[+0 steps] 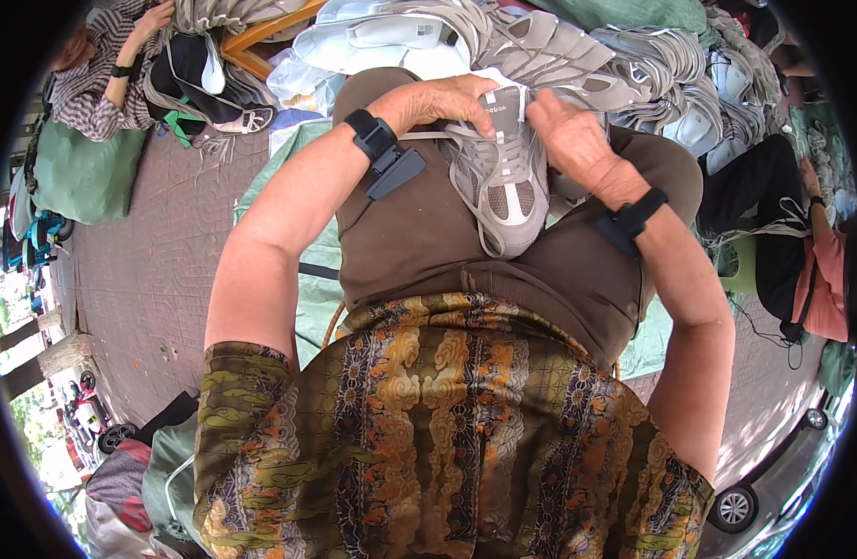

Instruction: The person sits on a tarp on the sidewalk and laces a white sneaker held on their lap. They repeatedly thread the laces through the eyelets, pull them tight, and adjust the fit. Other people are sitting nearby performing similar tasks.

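A grey and white sneaker [509, 168] rests between my thighs with its toe toward me. My left hand [447, 104] grips it at the tongue and collar, thumb lying on the tongue. A pale shoelace [428, 136] runs out to the left below that hand, and more lace crosses the eyelets and loops down past the toe. At the right edge of the opening is my right hand [574, 140], its fingers curled together; what they pinch is hidden. Black straps with small devices sit on both wrists.
Beyond my knees lie piled grey shoe uppers [550, 56] and white pieces [373, 42]. A wooden frame [247, 51] stands at the far left. Co-workers sit on both sides, one in a striped shirt [98, 88], one in pink [820, 289]. Green sacks [88, 172] lie left.
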The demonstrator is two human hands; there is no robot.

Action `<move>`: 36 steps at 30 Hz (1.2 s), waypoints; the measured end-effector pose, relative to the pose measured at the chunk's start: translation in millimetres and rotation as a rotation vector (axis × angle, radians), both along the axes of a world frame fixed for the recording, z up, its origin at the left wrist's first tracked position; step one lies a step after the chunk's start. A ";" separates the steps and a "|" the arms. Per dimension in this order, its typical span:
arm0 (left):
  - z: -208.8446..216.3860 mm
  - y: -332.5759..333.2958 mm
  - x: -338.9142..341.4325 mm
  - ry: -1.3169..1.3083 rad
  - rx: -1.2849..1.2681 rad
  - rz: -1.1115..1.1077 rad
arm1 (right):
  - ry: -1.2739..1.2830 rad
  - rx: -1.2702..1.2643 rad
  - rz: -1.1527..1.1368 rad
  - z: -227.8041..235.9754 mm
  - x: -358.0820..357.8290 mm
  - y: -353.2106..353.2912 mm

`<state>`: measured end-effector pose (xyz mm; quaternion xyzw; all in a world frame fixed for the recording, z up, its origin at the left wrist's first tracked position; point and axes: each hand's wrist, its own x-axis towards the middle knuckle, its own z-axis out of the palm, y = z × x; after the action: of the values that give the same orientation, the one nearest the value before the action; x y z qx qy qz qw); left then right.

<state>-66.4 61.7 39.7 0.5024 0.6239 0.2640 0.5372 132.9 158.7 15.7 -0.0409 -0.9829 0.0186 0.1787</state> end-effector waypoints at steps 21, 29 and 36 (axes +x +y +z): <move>6.8 -3.9 3.2 0.025 0.041 -0.056 | -0.071 -0.262 0.103 2.7 -11.2 -17.7; -5.1 -2.1 -4.6 -0.119 -0.014 0.030 | -0.057 0.083 0.100 36.6 26.0 36.7; -8.4 -1.0 -2.2 -0.081 0.051 0.052 | -0.376 0.205 -0.693 45.7 195.8 158.6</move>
<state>-68.5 60.8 31.4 0.4885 0.6077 0.3135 0.5420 328.7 317.4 61.4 -0.3544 -0.9232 -0.1487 -0.0055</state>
